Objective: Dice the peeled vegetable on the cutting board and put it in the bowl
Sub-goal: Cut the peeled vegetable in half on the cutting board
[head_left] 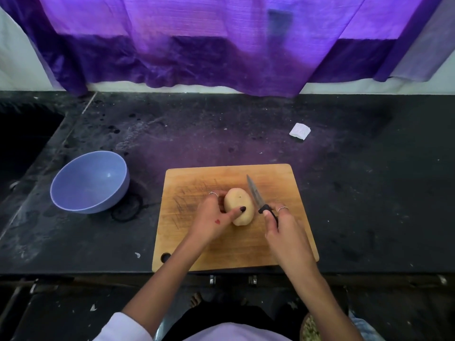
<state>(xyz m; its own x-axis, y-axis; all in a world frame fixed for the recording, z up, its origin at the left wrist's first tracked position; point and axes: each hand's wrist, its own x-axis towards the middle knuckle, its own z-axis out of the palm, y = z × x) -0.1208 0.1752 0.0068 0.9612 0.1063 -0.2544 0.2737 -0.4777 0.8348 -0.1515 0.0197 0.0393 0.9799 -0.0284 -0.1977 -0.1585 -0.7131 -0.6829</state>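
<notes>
— Potato (239,209) is lying whole on the cutting board (221,252), a little near of the board's middle, peeled and not yet cut. So the dicing is only just starting.

— What is the left hand (213,219) doing?

— It is steadying the potato from the left side: the thumb is curling over the near top, and the fingers are wrapping round the far left flank.

— And the right hand (280,226)?

— It is gripping the black handle of the knife (257,196), fingers closing fully round it. The blade is pointing away toward the far side, just right of the potato; I cannot tell whether it is touching the potato.

— Where is the bowl (89,183)?

— It is sitting on the dark counter (369,193), well apart to the left of the board, with nothing visible inside.

— The next move?

— I am judging that the blade is needing to come over the potato for a first halving cut, with the thumb pulling back out of its path, since a round potato is liable to roll.
</notes>
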